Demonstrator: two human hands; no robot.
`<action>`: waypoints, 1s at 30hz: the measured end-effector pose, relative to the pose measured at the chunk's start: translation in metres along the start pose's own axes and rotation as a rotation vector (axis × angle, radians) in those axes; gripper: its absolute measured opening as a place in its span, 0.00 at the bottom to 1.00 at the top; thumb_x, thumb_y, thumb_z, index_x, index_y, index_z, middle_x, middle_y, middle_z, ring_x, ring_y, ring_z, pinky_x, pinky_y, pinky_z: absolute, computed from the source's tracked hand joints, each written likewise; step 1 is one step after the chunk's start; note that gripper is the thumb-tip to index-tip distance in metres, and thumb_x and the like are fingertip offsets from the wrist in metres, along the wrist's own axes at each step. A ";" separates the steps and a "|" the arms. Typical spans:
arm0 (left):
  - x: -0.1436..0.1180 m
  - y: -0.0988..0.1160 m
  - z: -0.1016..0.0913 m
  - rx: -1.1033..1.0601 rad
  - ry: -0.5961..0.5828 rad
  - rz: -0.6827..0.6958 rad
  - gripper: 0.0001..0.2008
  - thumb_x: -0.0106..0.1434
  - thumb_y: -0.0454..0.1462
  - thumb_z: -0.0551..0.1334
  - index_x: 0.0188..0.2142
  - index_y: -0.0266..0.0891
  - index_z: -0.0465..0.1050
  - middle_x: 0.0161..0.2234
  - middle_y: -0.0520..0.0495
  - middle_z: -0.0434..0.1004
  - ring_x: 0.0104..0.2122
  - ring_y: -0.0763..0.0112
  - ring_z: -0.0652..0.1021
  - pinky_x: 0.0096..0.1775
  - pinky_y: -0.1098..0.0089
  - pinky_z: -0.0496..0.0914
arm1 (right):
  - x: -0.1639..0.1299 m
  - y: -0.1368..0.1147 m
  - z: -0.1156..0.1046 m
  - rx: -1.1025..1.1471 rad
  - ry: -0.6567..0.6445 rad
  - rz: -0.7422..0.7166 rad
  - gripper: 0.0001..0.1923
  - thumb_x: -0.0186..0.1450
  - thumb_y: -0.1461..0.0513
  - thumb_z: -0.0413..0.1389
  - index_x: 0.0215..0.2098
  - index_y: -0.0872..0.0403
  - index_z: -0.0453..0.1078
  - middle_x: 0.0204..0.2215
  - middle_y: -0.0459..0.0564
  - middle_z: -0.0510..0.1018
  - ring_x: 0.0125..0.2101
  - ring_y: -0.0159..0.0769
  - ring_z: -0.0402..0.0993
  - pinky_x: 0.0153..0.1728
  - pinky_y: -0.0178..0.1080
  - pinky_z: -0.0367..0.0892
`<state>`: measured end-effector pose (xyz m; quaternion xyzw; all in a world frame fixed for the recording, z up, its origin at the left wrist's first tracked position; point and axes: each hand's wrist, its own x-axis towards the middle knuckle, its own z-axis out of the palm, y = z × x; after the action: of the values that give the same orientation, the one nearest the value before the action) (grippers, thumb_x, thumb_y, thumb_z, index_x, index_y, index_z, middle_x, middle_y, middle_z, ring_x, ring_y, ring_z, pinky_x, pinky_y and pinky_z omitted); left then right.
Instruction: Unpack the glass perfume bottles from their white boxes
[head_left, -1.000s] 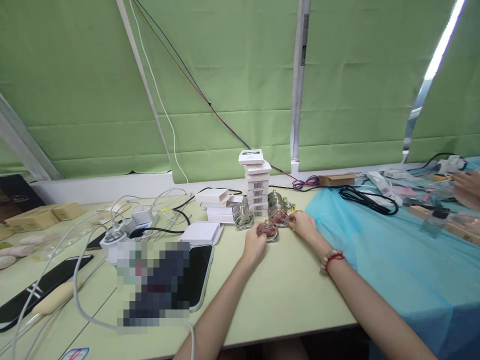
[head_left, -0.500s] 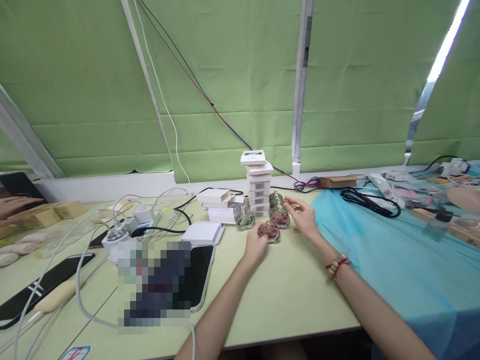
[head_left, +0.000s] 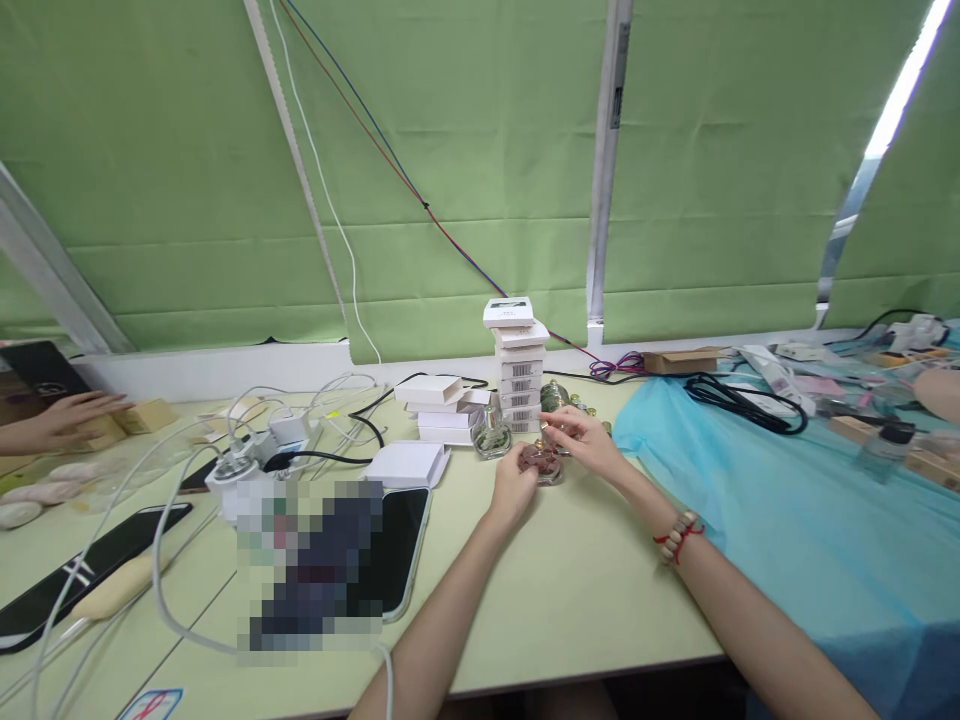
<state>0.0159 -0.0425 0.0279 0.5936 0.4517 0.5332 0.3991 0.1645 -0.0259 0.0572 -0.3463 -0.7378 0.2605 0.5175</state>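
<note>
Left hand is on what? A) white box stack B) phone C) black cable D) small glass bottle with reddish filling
D: the left hand grips the small bottle with reddish filling on the table, while the right hand pinches at its top; the box stack stands behind, untouched.

Bright, even daylight filters through the green blinds [head_left: 480,170], with a blown-out white gap [head_left: 900,80] at far right. Shadows on the table [head_left: 570,590] are faint. Edges bow from wide-angle distortion, and a pixelated patch [head_left: 311,565] masks the near left
</note>
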 end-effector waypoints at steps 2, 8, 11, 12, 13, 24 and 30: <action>0.001 -0.001 0.000 0.012 0.005 0.003 0.12 0.41 0.24 0.53 0.24 0.37 0.68 0.26 0.51 0.76 0.31 0.69 0.75 0.38 0.68 0.70 | -0.001 -0.001 0.001 -0.014 -0.024 -0.009 0.17 0.60 0.53 0.55 0.42 0.52 0.75 0.34 0.50 0.73 0.25 0.28 0.66 0.26 0.34 0.66; 0.002 -0.004 -0.001 0.041 0.022 0.035 0.12 0.41 0.24 0.53 0.24 0.37 0.68 0.25 0.52 0.75 0.30 0.70 0.75 0.36 0.70 0.69 | -0.003 -0.001 0.002 -0.069 0.002 -0.057 0.16 0.58 0.52 0.57 0.38 0.53 0.77 0.31 0.50 0.74 0.27 0.30 0.68 0.28 0.34 0.67; 0.001 -0.004 -0.001 0.042 0.016 0.042 0.14 0.41 0.24 0.52 0.26 0.37 0.69 0.25 0.52 0.75 0.30 0.71 0.75 0.36 0.71 0.69 | -0.003 0.000 0.003 -0.077 -0.008 -0.069 0.16 0.58 0.52 0.57 0.37 0.53 0.77 0.30 0.50 0.74 0.27 0.30 0.68 0.28 0.35 0.67; 0.000 -0.003 -0.001 0.036 0.005 0.046 0.14 0.41 0.24 0.52 0.27 0.37 0.69 0.26 0.52 0.75 0.30 0.71 0.75 0.36 0.71 0.70 | -0.003 0.000 0.004 -0.081 -0.015 -0.072 0.16 0.58 0.52 0.57 0.37 0.53 0.77 0.30 0.50 0.74 0.26 0.30 0.68 0.27 0.35 0.66; -0.001 -0.003 -0.001 0.029 -0.009 0.053 0.15 0.42 0.24 0.52 0.28 0.37 0.69 0.26 0.52 0.75 0.30 0.71 0.75 0.36 0.71 0.70 | -0.003 0.000 0.004 -0.087 -0.021 -0.073 0.16 0.58 0.52 0.57 0.37 0.54 0.77 0.30 0.50 0.74 0.26 0.30 0.68 0.27 0.35 0.66; -0.001 -0.006 -0.001 0.088 -0.049 0.124 0.10 0.44 0.27 0.53 0.26 0.37 0.68 0.24 0.52 0.73 0.27 0.73 0.73 0.32 0.73 0.68 | -0.002 0.005 0.002 -0.070 -0.062 -0.009 0.26 0.49 0.54 0.64 0.46 0.53 0.71 0.35 0.50 0.74 0.29 0.30 0.68 0.29 0.34 0.66; -0.002 -0.003 0.000 0.052 -0.068 0.086 0.14 0.43 0.25 0.52 0.28 0.38 0.68 0.27 0.51 0.75 0.29 0.71 0.75 0.36 0.70 0.69 | -0.003 0.002 0.003 0.124 -0.125 0.074 0.27 0.53 0.56 0.62 0.50 0.54 0.67 0.38 0.53 0.78 0.39 0.37 0.74 0.40 0.41 0.70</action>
<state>0.0152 -0.0438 0.0246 0.6404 0.4256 0.5176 0.3753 0.1629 -0.0268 0.0529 -0.3237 -0.7377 0.3458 0.4810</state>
